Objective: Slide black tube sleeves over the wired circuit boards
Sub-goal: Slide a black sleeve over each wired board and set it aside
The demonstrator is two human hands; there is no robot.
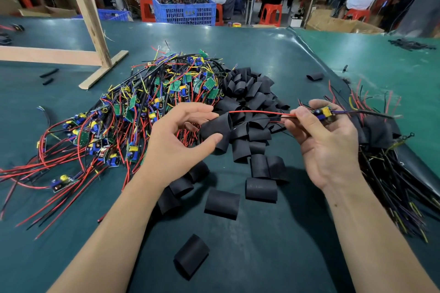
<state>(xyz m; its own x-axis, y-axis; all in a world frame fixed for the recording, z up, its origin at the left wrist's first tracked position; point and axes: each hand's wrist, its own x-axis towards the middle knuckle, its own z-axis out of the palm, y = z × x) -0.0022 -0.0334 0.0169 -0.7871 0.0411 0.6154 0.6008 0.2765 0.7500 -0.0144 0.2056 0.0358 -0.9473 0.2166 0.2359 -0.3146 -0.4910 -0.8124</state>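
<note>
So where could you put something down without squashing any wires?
Bare green mat shows near the bottom, between the two forearms around one lone black sleeve. More lies at far right, past the sleeved bundle. The middle is crowded: the wired board pile and sleeve pile touch.

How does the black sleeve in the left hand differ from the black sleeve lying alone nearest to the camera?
The held sleeve is pinched by the left hand above the pile; the lone sleeve lies on the green mat, touched by nothing. The held sleeve's mouth is open, with the red wire at it; the lone sleeve lies flatter, with no wire. Both are short, matte black tubes.
</note>
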